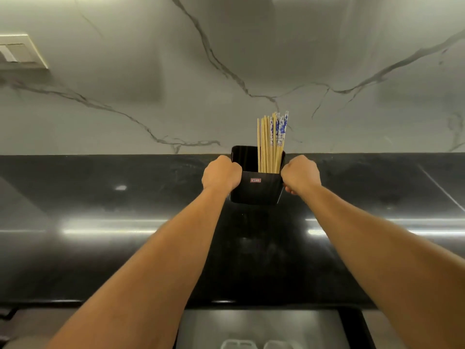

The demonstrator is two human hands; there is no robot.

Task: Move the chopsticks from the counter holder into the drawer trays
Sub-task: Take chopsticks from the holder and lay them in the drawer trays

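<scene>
A black rectangular holder (256, 191) stands on the dark counter near the back wall, with a small red label on its front. Several chopsticks (270, 144) stand upright in its right half, plain bamboo ones and a few with blue-and-white tops. My left hand (221, 173) grips the holder's left side. My right hand (300, 173) grips its right side. Both arms are stretched forward. Below the counter's front edge an open drawer (259, 326) shows a grey liner and the tops of pale trays (259, 345) at the frame's bottom.
The glossy black counter (125, 222) runs the full width. A grey marble backsplash (176, 84) rises behind it, with a wall socket plate (20, 51) at the upper left. A seam line crosses the counter at the far right.
</scene>
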